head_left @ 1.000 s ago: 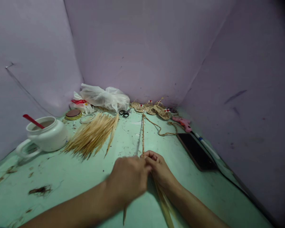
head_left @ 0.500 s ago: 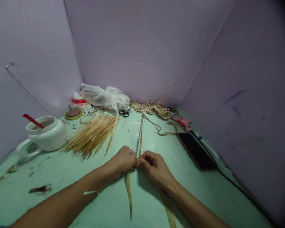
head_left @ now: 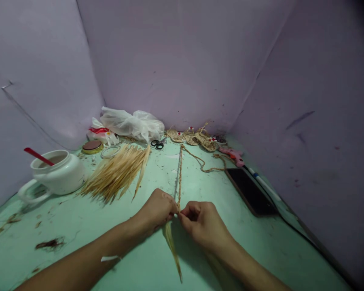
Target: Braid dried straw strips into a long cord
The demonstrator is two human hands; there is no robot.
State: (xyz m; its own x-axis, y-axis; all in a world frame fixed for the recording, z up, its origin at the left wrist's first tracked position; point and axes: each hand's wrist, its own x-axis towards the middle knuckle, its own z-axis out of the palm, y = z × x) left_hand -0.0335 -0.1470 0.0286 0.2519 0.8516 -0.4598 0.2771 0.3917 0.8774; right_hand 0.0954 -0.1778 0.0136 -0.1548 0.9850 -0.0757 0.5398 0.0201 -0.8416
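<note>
A thin twisted straw cord [head_left: 180, 173] runs from the back of the green table straight towards me, then trails off right in a loose curve. At its near end, my left hand [head_left: 160, 206] is closed on the cord, knuckles up. My right hand [head_left: 200, 222] pinches the same end with thumb and forefinger, the two hands almost touching. A loose pale leaf strip [head_left: 172, 246] hangs from beneath my left hand towards me. Left of the cord lies a fanned bundle of dry leaf strips [head_left: 117, 171].
A white mug [head_left: 63, 173] with a red stick stands at left. Along the back are a plastic bag [head_left: 133, 123], scissors [head_left: 158, 143] and woven straw pieces [head_left: 206, 142]. A pink glue gun [head_left: 233, 155] and a phone [head_left: 250, 192] lie at right. Lilac walls enclose the table.
Both hands have shifted slightly towards me along the cord, and the right hand has turned a little. The hanging strip's tip has swung right. The view has moved slightly.
</note>
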